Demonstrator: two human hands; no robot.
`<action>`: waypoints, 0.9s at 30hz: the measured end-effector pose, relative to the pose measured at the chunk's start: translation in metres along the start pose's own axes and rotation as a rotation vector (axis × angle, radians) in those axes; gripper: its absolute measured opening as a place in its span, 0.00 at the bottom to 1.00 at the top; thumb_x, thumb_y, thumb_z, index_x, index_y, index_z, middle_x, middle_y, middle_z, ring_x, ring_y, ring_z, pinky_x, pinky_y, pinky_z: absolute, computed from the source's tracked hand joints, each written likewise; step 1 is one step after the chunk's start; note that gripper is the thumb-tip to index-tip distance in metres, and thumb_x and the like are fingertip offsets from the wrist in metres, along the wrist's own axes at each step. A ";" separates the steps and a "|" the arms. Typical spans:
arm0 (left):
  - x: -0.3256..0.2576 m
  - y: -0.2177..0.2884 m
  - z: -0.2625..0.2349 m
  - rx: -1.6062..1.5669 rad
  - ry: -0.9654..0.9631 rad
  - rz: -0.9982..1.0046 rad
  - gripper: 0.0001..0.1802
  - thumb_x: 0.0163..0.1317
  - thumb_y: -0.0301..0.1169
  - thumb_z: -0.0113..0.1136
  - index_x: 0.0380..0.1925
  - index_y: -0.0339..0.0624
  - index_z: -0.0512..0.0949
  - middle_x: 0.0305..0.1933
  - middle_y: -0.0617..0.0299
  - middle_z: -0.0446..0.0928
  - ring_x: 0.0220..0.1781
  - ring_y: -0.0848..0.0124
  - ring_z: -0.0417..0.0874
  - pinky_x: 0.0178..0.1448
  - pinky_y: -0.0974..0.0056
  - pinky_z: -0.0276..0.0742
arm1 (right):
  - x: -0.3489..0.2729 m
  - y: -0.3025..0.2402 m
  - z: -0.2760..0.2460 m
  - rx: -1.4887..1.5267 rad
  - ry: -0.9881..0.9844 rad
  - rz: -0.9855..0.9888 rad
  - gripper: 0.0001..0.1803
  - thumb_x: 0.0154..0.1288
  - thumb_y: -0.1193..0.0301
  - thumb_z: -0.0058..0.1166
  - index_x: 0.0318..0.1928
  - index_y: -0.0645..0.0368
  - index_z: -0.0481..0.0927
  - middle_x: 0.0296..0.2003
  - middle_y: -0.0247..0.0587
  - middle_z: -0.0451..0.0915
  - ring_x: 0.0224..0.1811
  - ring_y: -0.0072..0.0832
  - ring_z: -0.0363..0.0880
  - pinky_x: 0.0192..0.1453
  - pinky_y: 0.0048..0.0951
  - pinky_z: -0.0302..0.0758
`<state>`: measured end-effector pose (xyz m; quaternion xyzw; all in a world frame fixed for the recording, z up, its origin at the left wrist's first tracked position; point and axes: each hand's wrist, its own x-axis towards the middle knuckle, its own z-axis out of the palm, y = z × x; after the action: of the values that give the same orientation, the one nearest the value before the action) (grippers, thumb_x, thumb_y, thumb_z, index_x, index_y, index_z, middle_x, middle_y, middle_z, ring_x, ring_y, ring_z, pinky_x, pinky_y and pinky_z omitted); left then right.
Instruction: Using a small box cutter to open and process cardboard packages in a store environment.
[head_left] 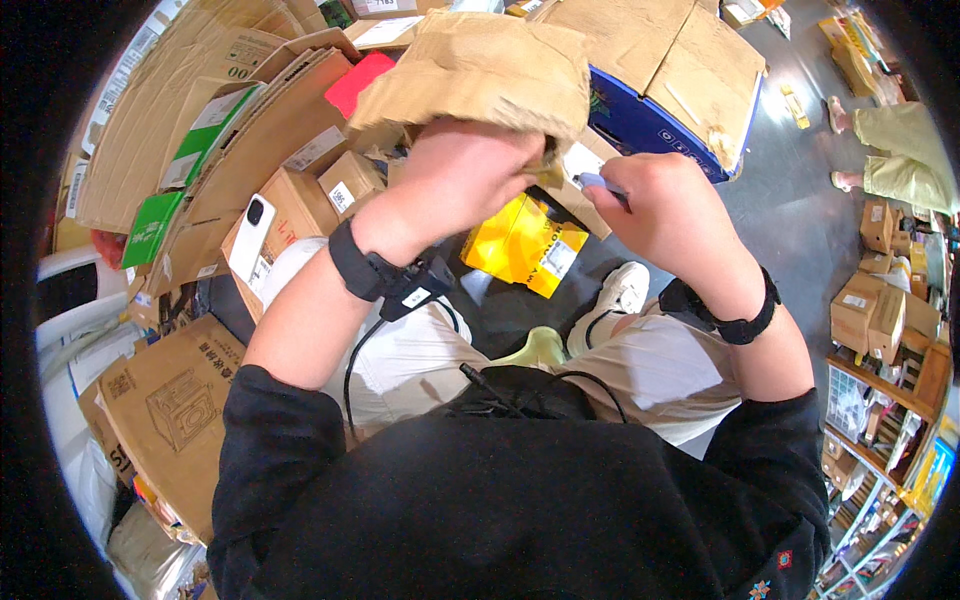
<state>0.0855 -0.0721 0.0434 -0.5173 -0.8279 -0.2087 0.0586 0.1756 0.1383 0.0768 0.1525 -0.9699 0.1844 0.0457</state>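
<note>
My left hand [465, 170] is closed on the near edge of a brown cardboard box [480, 65], raised in front of me and slightly blurred. Its fingertips are partly hidden under the cardboard. To the right, my right hand [660, 205] is wrapped round a slim pale-lilac box cutter [592, 181], which points left toward the cardboard. Whether its blade touches anything I cannot tell. Below and between my hands, a yellow printed package [520, 245] lies near my feet.
A large blue-sided carton [660, 120] stands at the far right. Stacked cardboard [240, 130] leans at the left, near a white phone [252, 230] on a box. Shelves of parcels [890, 400] line the right side. Another person's legs [905, 155] show at upper right.
</note>
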 end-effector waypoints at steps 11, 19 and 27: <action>0.004 0.006 -0.003 -0.232 -0.095 -0.098 0.12 0.54 0.34 0.67 0.31 0.42 0.73 0.30 0.55 0.77 0.35 0.54 0.80 0.37 0.54 0.74 | 0.004 -0.006 -0.001 0.101 0.165 -0.050 0.09 0.61 0.68 0.61 0.32 0.63 0.81 0.23 0.49 0.77 0.27 0.45 0.78 0.31 0.37 0.74; 0.005 0.010 -0.005 -0.181 -0.152 -0.130 0.12 0.54 0.35 0.67 0.31 0.44 0.73 0.32 0.57 0.78 0.36 0.55 0.81 0.38 0.54 0.75 | 0.003 -0.006 -0.001 0.093 0.146 -0.047 0.10 0.62 0.67 0.60 0.31 0.62 0.80 0.23 0.50 0.77 0.27 0.47 0.77 0.31 0.39 0.74; 0.004 0.013 -0.004 -0.180 -0.185 -0.146 0.12 0.55 0.36 0.66 0.30 0.44 0.73 0.32 0.56 0.78 0.36 0.55 0.81 0.38 0.55 0.75 | 0.000 -0.001 0.004 0.117 0.138 -0.071 0.10 0.60 0.69 0.61 0.28 0.63 0.78 0.21 0.50 0.75 0.25 0.48 0.76 0.29 0.41 0.72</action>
<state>0.0946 -0.0660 0.0521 -0.4758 -0.8432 -0.2371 -0.0799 0.1761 0.1359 0.0734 0.1762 -0.9460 0.2490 0.1099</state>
